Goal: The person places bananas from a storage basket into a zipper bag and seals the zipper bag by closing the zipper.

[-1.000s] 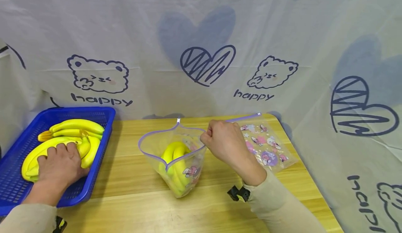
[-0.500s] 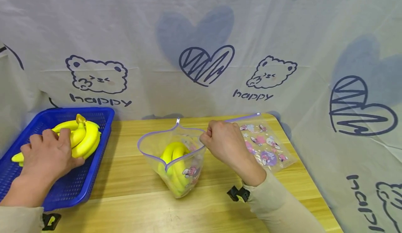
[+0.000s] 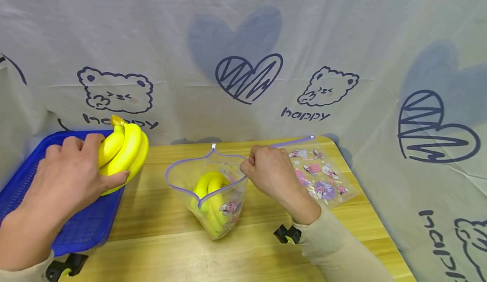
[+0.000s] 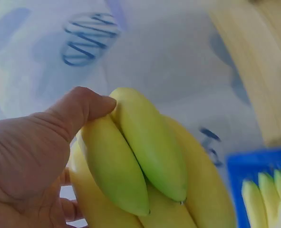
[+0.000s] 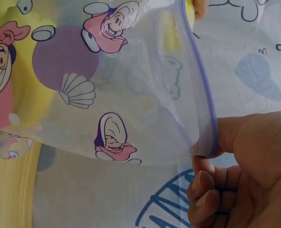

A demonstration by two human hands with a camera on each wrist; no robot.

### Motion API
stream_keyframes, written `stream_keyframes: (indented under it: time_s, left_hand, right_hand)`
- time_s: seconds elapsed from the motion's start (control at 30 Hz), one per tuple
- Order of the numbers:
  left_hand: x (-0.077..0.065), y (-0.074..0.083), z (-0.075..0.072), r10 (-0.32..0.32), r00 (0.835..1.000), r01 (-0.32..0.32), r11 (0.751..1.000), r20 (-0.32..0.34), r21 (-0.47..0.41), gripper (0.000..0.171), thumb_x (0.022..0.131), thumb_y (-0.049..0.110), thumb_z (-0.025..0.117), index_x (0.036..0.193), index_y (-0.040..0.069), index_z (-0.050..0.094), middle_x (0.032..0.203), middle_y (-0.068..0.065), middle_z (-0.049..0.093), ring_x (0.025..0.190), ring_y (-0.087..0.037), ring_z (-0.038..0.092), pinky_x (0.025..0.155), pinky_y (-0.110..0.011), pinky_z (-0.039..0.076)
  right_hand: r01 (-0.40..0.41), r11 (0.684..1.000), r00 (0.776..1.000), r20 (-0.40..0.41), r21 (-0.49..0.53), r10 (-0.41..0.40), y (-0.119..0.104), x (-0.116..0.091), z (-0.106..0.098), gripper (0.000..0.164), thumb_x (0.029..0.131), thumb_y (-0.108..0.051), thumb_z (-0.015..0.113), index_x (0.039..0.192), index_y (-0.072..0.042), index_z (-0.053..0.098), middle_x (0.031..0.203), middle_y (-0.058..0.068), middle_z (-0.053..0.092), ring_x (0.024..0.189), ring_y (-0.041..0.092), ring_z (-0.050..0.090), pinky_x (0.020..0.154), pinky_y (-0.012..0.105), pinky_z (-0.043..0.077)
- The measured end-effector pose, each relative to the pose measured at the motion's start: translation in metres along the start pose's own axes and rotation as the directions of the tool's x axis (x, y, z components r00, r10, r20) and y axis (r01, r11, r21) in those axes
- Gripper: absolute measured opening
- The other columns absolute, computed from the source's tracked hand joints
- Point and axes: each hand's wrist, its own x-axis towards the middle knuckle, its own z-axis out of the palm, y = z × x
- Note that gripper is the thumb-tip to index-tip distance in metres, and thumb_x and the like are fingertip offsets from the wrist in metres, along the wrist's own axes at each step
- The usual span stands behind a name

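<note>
My left hand (image 3: 72,176) grips a bunch of yellow bananas (image 3: 127,151), raised over the right edge of the blue basket (image 3: 91,231). In the left wrist view the thumb lies along the bunch of bananas (image 4: 145,147), whose tips are greenish. My right hand (image 3: 272,176) pinches the purple-edged rim of a clear zip bag (image 3: 194,193) at its right corner. The bag's mouth gapes wide, and another bunch of bananas (image 3: 213,189) sits inside. The right wrist view shows thumb and finger on the bag's purple zip edge (image 5: 204,90).
A second printed zip bag (image 3: 317,172) lies flat at the right of the wooden table (image 3: 152,248). More bananas (image 4: 268,204) lie in the basket in the left wrist view. A white cloth (image 3: 182,62) with bear and heart drawings hangs behind.
My left hand has lifted the bunch of bananas up out of the basket and carried it to the right. The right hand keeps its hold on the bag's corner.
</note>
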Motion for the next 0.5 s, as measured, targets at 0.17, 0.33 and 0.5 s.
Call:
stream_keyframes:
  time_s: [0.17,0.33,0.5]
  left_hand:
    - [-0.002,0.026,-0.013,0.068,0.998,-0.067,0.997,0.016,-0.03,0.077,0.083,0.047,0.083,0.13,-0.004,0.05,0.09,-0.025,0.048,0.08,-0.051,0.045,0.068,-0.057,0.036]
    - [-0.003,0.047,-0.026,0.091,0.994,-0.086,0.993,0.064,-0.079,0.075,0.085,0.053,0.079,0.136,0.004,0.053,0.096,-0.021,0.052,0.085,-0.047,0.047,0.067,-0.049,0.036]
    - [-0.002,0.065,-0.039,0.105,0.977,-0.082,0.988,0.183,-0.129,0.085,0.084,0.067,0.077,0.147,0.016,0.05,0.112,-0.02,0.055,0.098,-0.041,0.049,0.069,-0.047,0.041]
  right_hand:
    - [-0.002,1.0,1.0,0.005,0.003,0.002,-0.001,0.0,0.0,0.023,0.083,-0.014,0.063,0.063,-0.017,0.05,0.055,-0.004,0.048,0.053,0.018,0.048,0.058,0.034,0.04]
    - [-0.009,1.0,1.0,0.014,0.009,0.009,-0.003,0.0,0.0,0.023,0.084,-0.014,0.063,0.064,-0.017,0.051,0.055,-0.004,0.049,0.053,0.018,0.048,0.06,0.034,0.04]
    - [-0.01,1.0,1.0,0.016,0.016,0.01,-0.004,0.0,0.0,0.023,0.084,-0.014,0.063,0.064,-0.017,0.051,0.055,-0.004,0.049,0.053,0.018,0.048,0.058,0.033,0.039]
